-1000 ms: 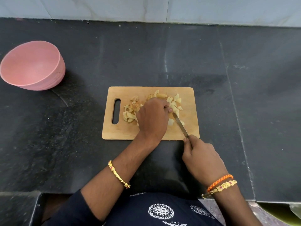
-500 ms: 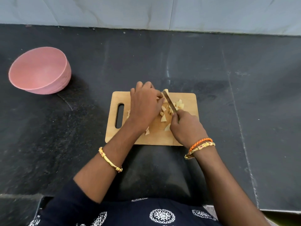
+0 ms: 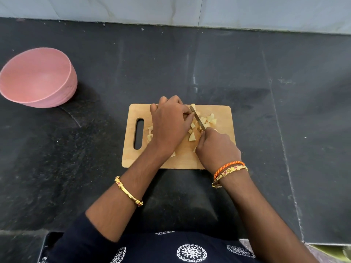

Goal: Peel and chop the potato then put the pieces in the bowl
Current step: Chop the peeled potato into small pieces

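Just one bowl (image 3: 38, 76), one knife (image 3: 197, 118).

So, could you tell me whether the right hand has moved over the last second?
Yes. The right hand came from off the board's near edge up onto it.

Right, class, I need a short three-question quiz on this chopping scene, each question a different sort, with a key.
1. True or false: some potato pieces already lie in the pink bowl.
2. Which of the hands holds the knife? A. left hand B. right hand C. neither
3. Fill in: the potato pieces lie on the wooden ____.

Key: 1. False, the bowl's visible inside is bare. 2. B. 3. cutting board.
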